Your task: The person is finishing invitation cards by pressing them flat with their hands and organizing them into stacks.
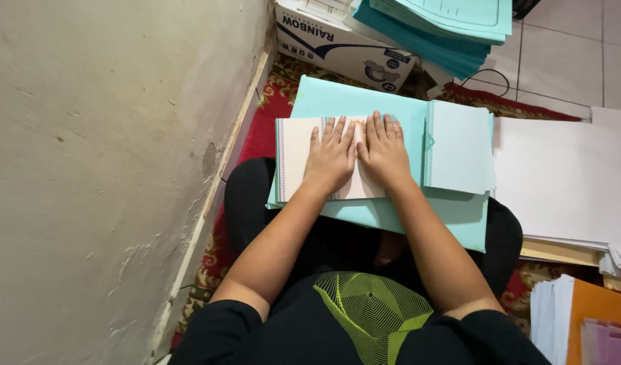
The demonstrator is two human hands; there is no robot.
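Left hand (330, 159) & right hand (385, 152) lie flat side by side, palms down, fingers spread, thumbs nearly touching, grasping nothing, both pressing on a cream paper booklet w/ dotted edge lines (298, 159). Booklet rests on a pale teal sheet of card (391, 216) across the person's lap. Just right of the right hand, a stack of pale blue-white folded sheets (459, 152) sits on the same teal card. Further right: large white sheets (567, 176) on the floor. Above, a white cardboard box (337, 44) w/ a teal paper pile (445, 27) on top. Red patterned rug (270, 108) below, plaster wall (101, 169) at left
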